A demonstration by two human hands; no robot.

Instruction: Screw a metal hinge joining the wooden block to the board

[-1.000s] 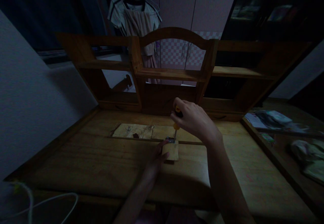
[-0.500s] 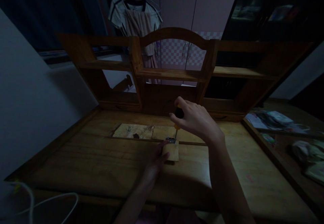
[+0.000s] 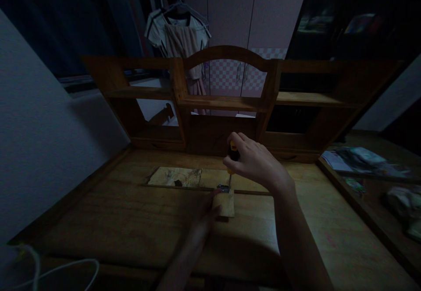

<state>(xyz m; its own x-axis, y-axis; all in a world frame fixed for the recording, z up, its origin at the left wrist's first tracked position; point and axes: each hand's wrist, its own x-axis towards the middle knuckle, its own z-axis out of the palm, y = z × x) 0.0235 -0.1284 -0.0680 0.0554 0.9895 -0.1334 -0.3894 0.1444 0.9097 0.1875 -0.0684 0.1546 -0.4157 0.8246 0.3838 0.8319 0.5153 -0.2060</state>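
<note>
My right hand is closed around the black and yellow handle of a screwdriver. The screwdriver stands nearly upright, its shaft pointing down at a small metal hinge. This hinge sits at the far edge of a small pale wooden block. My left hand grips the block from its left side, with the thumb on top and a finger near the hinge. Whether a screw is under the tip is too small to make out. Beyond the block lies a long wooden board with rough bark-like marks.
A wooden desk carries a shelf unit along its back. Papers and bags lie on a lower surface to the right. A white cable loops at the lower left. Clothes hang behind.
The whole view has shifted slightly, so everything appears a little lower. Both hands keep their holds, and the screwdriver remains at the hinge.
</note>
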